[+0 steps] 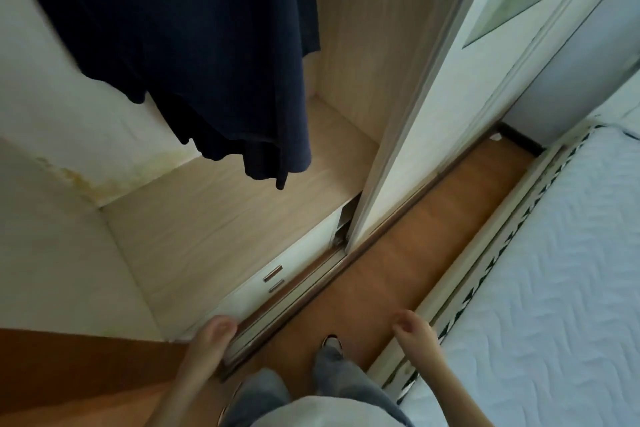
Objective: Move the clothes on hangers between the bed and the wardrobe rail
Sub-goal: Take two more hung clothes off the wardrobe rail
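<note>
Person stands in the floor strip (pixel 398 253) between wardrobe and bed, arms down. Landmark: the sliding door (pixel 408 135).

Left hand (pixel 211 336): low, left of the door's near end, over the track. Fingers lie together and loosely bent, holding nothing. Cannot tell whether it brushes the wardrobe edge.

Right hand (pixel 415 333): low, right of the door, just beside the bed edge. Fingers are loosely curled with the thumb apart, and it holds nothing.

One shoe (pixel 332 343) shows between the hands, toe pointing along the door line.

Drawers (pixel 277 277): left of the door's near end, shut, below the open bay.

Bed (pixel 561 270): right of the door, white quilted top. No clothes lie on the part in view.

Clothes (pixel 194 55): dark navy, hanging in the open bay left of the door, far end, well above both hands. Their long axis is vertical, with the hems down toward the bay floor. Hangers and rail are cut off at the top, not visible.

Judgement: the clothes lie up, ahead and left of the hands, and the left hand is nearer. The next reach probably goes up and left toward the hanger hooks. The right hand must cross in front of the door edge to help.
</note>
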